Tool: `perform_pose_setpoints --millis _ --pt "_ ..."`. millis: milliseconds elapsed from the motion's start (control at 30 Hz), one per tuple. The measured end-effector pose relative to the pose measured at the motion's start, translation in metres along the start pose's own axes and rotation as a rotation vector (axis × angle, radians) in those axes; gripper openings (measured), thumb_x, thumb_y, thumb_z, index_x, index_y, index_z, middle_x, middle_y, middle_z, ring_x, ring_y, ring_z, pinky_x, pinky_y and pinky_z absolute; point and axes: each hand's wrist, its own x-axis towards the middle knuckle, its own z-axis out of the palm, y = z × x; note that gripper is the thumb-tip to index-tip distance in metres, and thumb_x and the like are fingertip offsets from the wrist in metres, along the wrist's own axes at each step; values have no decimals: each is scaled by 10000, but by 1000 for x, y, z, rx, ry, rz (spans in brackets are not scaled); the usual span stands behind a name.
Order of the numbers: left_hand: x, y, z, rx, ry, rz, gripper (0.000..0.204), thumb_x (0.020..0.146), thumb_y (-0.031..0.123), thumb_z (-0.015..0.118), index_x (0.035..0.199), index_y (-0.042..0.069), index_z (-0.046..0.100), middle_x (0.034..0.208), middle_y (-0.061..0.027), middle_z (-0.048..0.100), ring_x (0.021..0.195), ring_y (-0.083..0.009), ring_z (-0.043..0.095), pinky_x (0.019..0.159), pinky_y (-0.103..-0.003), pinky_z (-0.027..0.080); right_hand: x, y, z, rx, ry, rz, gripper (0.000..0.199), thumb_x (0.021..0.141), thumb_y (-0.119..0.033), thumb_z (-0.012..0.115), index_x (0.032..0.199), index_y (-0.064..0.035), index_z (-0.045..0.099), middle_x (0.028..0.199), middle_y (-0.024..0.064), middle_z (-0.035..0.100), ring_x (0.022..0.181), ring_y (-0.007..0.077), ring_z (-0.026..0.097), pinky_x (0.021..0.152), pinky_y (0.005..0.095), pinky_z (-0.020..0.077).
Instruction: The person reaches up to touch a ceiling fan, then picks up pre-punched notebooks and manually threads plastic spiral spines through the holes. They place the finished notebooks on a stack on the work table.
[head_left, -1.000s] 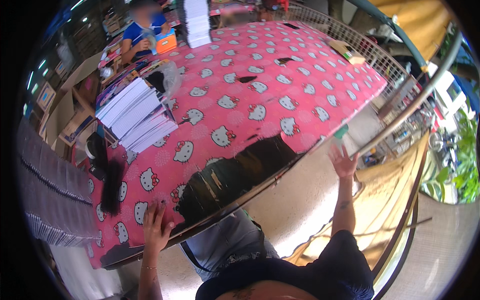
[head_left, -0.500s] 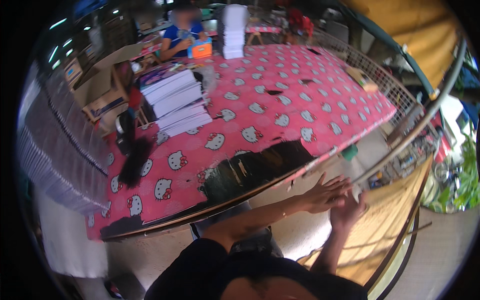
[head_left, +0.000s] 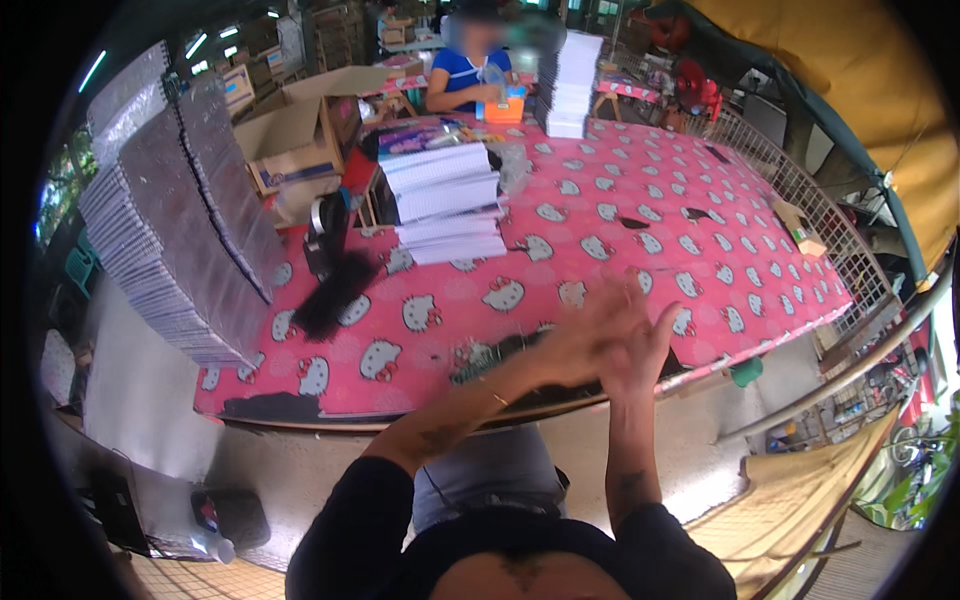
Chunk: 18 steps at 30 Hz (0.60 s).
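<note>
My left hand [head_left: 585, 335] and my right hand [head_left: 634, 358] meet above the near edge of the pink patterned table cover [head_left: 440, 350]. The left one is smeared by motion, its fingers stretched across the right palm. On the right hand the fingers are spread, with the thumb sticking out to the side. I see no object in either. Under them lies a worn black patch of bare tabletop. Farther left on the table rests a black-bristled brush [head_left: 338, 295], beside a dark upright object [head_left: 325, 235].
Tall stacks of spiral-bound books [head_left: 175, 240] line the left side. White paper stacks [head_left: 445, 200] stand mid-table, near an open cardboard box [head_left: 300, 130]. Across the table a person in blue [head_left: 465, 80] handles an orange item. A taller stack [head_left: 572, 85] stands beside that person.
My hands have moved from beyond the table's front edge at the right to over the table, still together. The view has turned, so the table sits farther right.
</note>
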Motion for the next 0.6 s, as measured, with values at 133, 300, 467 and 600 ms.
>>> perform_pose_setpoints --millis 133,300,467,600 --pt "-41 -118 -109 421 756 -527 441 978 284 607 1293 -17 541 1404 -280 475 1323 -439 421 1122 -518 302 86 38 29 -455 -139 -33 877 971 -716 376 1607 -137 206 1659 117 213 1535 283 169 1201 521 183" --pt "-73 -224 -248 440 1050 -836 748 971 546 552 1459 -9 435 1419 -279 471 1351 -436 410 1135 -464 314 255 97 -2 -761 -97 -54 896 958 -705 431 1579 -83 257 1631 133 266 1511 283 219 1201 453 187" --pt "-56 -260 -299 -459 1064 -1110 838 899 589 610 1507 47 413 1549 -206 399 1453 -343 323 1156 -495 266 360 165 -2 -804 -139 106 924 941 -700 487 1545 -20 324 1591 159 340 1475 285 301 1191 373 223" --pt "-50 -263 -290 -814 812 -1140 735 873 602 599 1414 109 525 1442 -158 529 1360 -315 421 1082 -601 284 380 201 -4 -901 -112 222 963 916 -760 455 1467 29 445 1508 219 453 1418 317 402 1163 394 282"
